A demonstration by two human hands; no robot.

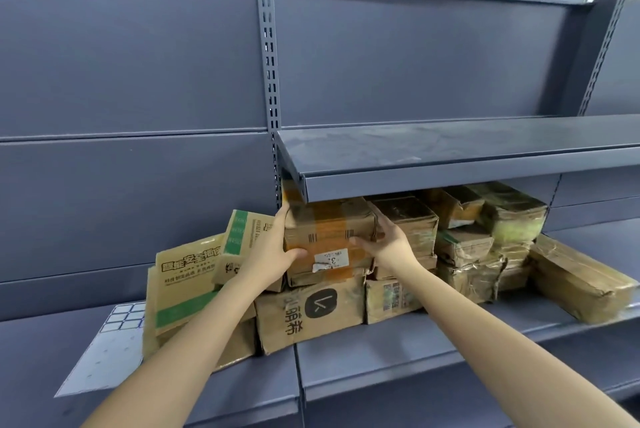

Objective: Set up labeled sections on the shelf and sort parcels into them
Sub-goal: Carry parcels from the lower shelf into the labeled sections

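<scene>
A brown taped parcel [329, 227] with a white label sits on top of a stack on the lower shelf [381, 355], just under the left end of the upper shelf [450, 175]. My left hand [273, 251] grips its left side, thumb on the front face. My right hand [384, 240] holds its right side, thumb on the front. Below it lies a larger carton with a black logo [311, 313]. A white label sheet with blue-edged stickers [114, 341] lies on the shelf at the left.
Several tape-wrapped parcels [485, 240] are stacked to the right under the upper shelf, one long parcel [581, 282] at the far right. Green-printed cartons [187, 282] lean at the left. A slotted upright [270, 74] divides the grey back panels.
</scene>
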